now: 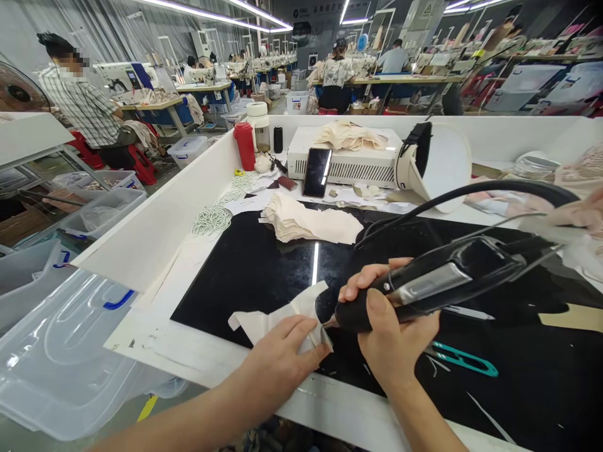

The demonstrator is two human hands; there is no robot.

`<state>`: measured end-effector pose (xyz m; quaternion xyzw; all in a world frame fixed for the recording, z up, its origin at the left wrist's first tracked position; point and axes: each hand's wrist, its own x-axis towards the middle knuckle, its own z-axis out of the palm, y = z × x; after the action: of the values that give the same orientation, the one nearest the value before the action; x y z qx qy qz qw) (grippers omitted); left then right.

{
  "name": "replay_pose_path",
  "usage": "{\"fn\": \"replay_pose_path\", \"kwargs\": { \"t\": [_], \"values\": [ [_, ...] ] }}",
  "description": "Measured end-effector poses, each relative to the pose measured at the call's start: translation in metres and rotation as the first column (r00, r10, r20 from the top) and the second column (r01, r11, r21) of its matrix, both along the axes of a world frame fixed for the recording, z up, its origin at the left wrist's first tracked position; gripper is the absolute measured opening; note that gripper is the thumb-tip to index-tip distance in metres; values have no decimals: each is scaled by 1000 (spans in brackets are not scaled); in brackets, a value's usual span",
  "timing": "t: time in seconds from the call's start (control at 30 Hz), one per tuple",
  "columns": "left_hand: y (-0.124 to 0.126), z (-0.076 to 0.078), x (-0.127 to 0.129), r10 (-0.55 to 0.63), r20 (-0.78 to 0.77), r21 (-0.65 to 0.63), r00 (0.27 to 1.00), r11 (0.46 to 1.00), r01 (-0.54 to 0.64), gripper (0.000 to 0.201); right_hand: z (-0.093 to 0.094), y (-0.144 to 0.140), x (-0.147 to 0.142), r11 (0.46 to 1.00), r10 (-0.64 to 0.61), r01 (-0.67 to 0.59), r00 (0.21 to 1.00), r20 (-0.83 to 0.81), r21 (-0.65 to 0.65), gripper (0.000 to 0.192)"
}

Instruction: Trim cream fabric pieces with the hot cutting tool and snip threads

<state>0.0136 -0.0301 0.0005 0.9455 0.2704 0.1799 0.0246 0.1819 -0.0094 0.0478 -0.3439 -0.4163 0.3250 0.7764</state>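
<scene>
My left hand (289,345) pinches a small piece of pale fabric (282,311), with the fingers closed at its right edge over the black board (226,263). Wrapped around a thick corded black handheld cutter (424,285), my right hand (393,326) tilts it down to the left. The cutter's thin metal tip (331,322) reaches the fabric's edge beside my left fingertips; I cannot tell whether it touches. Teal thread snips (464,359) lie partly behind my right wrist. A stack of cream fabric pieces (311,220) rests farther back on the board.
A phone (317,171) leans against a white vented box (348,157). A red cup (244,145) and pale green cord (211,218) are at the left. A black cable (471,189) arches over the right side. Plastic bins (70,339) stand below the table's left wall.
</scene>
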Motion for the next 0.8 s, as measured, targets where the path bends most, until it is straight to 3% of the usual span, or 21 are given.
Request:
{"fn": "replay_pose_path", "kwargs": {
  "t": [0.2,0.4,0.57,0.8],
  "values": [
    [-30,5,4,2,-6,47,1000,999,-2,35,0,-21,8,995,98,-99,995,26,7,38],
    [-4,21,3,-114,-45,56,992,992,116,24,-2,-25,8,997,82,-82,997,14,12,37],
    [12,18,-2,-116,-14,-40,993,993,115,25,-2,-24,6,997,76,-76,997,4,18,39],
    [12,14,-9,-85,-10,-120,996,989,83,26,-1,-26,7,998,55,-55,998,34,-8,37]
  ]
}}
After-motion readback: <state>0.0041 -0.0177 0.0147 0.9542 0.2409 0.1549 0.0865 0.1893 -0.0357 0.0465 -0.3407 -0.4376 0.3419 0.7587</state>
